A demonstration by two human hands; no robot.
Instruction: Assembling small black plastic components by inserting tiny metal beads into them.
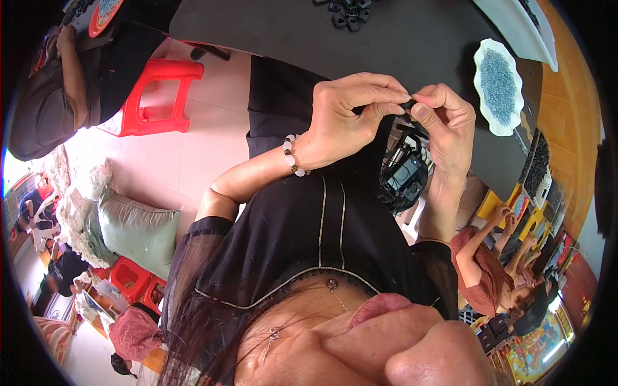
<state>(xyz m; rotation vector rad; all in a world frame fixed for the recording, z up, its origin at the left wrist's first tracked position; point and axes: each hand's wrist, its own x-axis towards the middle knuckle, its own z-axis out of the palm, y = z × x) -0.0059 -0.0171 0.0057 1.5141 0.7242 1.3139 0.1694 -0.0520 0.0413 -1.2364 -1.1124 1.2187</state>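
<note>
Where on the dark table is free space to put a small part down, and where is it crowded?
The dark table is bare in a wide patch between the pile of black parts at its far edge and the scalloped white dish of grey beads. It is crowded near the left hand and right hand, which pinch a small black part.

Bare dark desk lies beyond the hands; a bead dish and black parts edge it.
</note>
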